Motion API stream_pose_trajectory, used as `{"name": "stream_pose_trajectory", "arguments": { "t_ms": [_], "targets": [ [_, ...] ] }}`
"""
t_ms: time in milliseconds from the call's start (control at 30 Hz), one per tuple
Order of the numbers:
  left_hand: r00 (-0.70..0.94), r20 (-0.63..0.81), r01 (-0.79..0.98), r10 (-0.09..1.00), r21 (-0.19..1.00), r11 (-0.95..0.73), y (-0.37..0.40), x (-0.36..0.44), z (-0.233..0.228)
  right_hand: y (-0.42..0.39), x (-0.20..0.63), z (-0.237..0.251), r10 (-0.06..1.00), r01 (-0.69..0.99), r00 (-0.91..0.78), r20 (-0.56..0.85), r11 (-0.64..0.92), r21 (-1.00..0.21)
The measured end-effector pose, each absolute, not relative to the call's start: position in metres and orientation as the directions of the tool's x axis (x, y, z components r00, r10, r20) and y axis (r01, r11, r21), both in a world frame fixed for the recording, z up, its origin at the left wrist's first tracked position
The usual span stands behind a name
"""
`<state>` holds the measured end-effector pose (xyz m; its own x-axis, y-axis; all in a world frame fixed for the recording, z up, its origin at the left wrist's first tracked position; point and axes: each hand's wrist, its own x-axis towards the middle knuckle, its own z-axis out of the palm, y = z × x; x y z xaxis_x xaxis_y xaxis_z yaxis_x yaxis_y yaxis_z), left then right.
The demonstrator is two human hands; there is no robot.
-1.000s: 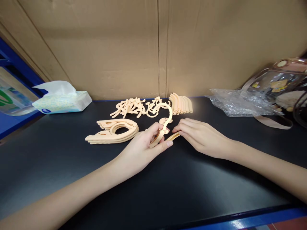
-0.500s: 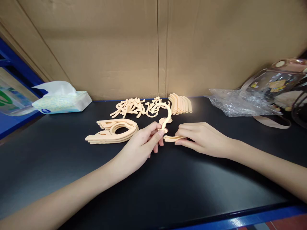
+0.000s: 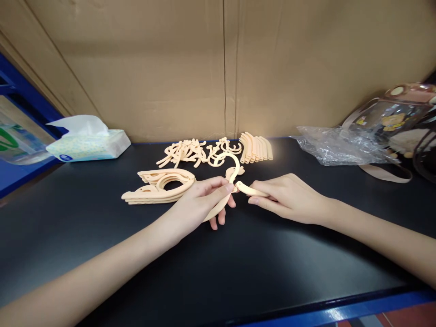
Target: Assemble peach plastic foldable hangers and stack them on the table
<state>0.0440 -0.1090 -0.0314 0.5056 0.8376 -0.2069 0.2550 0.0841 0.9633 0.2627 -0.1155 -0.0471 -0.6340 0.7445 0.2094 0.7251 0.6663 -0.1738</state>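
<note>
Between the thumb and fingers of my left hand (image 3: 204, 202) is a peach plastic hanger hook (image 3: 235, 162), its curve upward. A curved hanger arm (image 3: 218, 210) runs down from the hook's base, partly hidden by that hand. My right hand (image 3: 284, 197) pinches a second hanger arm (image 3: 252, 190), whose free end lies close to the hook's base; whether they touch I cannot tell. Left of my hands lies a stack of folded hangers (image 3: 160, 193). Just behind the hook sits a small peach piece (image 3: 238, 171).
Along the back of the black table (image 3: 218, 272) are a pile of loose peach parts (image 3: 184, 152), several loose hooks (image 3: 230, 146) and a row of hanger arms (image 3: 257, 147). A tissue pack (image 3: 90, 143) stands left. Crumpled clear plastic (image 3: 340, 147) and a transparent bag (image 3: 398, 113) lie right.
The hook has come down slightly, and an attached arm now shows below my left hand. My right hand has turned its hanger arm, lifting the free end toward the hook's base.
</note>
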Motion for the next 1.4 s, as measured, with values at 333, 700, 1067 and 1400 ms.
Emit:
{"name": "stream_pose_trajectory", "arguments": {
  "t_ms": [333,700,1067,1400],
  "targets": [
    [0.44,-0.287,0.299,0.851,0.94,0.162,-0.11,0.043,-0.027,-0.115,0.263,-0.05,0.665,0.641,-0.713,0.223,0.747,-0.176],
    [0.497,-0.339,0.252,0.799,0.937,0.241,-0.109,0.038,-0.028,-0.111,0.266,-0.054,0.622,0.665,-0.716,0.316,0.746,0.036],
    [0.544,-0.323,0.237,0.774,0.944,0.228,-0.106,0.037,-0.03,-0.111,0.264,-0.056,0.533,0.621,-0.748,0.394,0.772,0.136],
    [0.578,-0.323,0.193,0.749,0.947,0.258,-0.102,0.036,-0.037,-0.111,0.261,-0.056,0.44,0.579,-0.784,0.438,0.772,0.261]
  ]
}}
